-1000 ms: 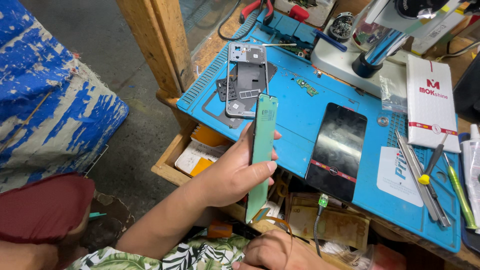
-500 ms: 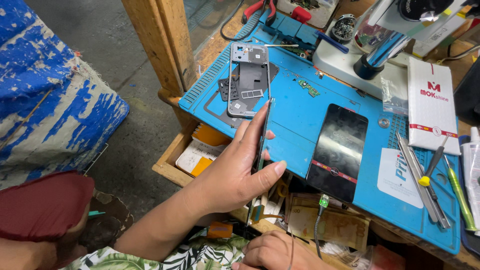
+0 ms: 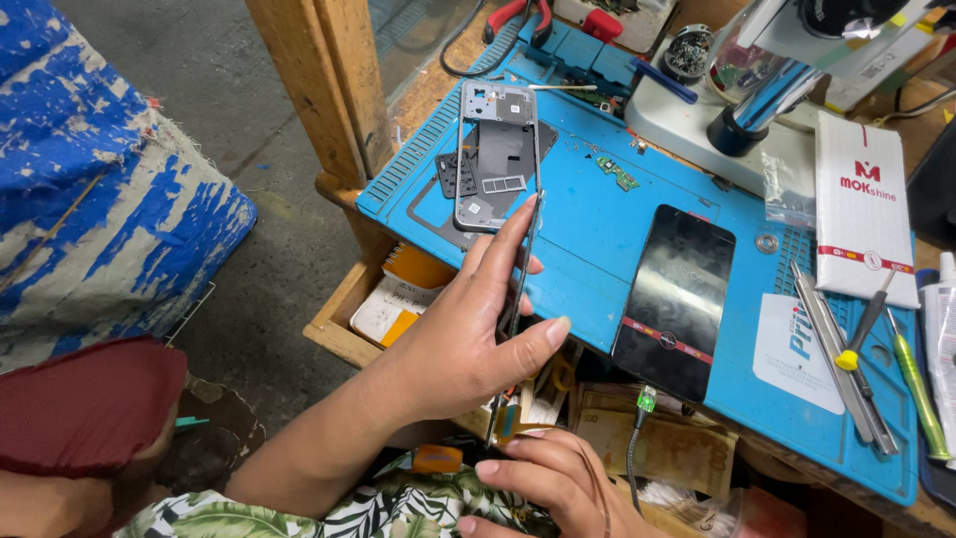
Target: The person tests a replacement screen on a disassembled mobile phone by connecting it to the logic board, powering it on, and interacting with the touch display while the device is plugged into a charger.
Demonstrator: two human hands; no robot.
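My left hand [image 3: 458, 339] is shut on a thin pale-green phone back panel [image 3: 522, 274], held upright and edge-on, so only its narrow side shows. The panel's lower end reaches down toward my right hand [image 3: 543, 488], which sits below with fingers curled; whether it touches the panel I cannot tell. Beyond the panel's tip, a grey phone middle frame [image 3: 495, 159] lies on the blue work mat [image 3: 597, 229]. A black phone screen [image 3: 674, 299] lies flat to the right.
A microscope base [image 3: 737, 110], a white packet [image 3: 861, 209], tweezers [image 3: 836, 349], screwdrivers [image 3: 861, 329] and a small green circuit piece [image 3: 617, 174] sit on the mat. A wooden post [image 3: 319, 90] stands left. An open drawer [image 3: 393, 294] and a green-lit cable plug [image 3: 645, 401] hang below the edge.
The back panel has turned in my left hand from showing its green face to edge-on. My right hand has come further into view below.
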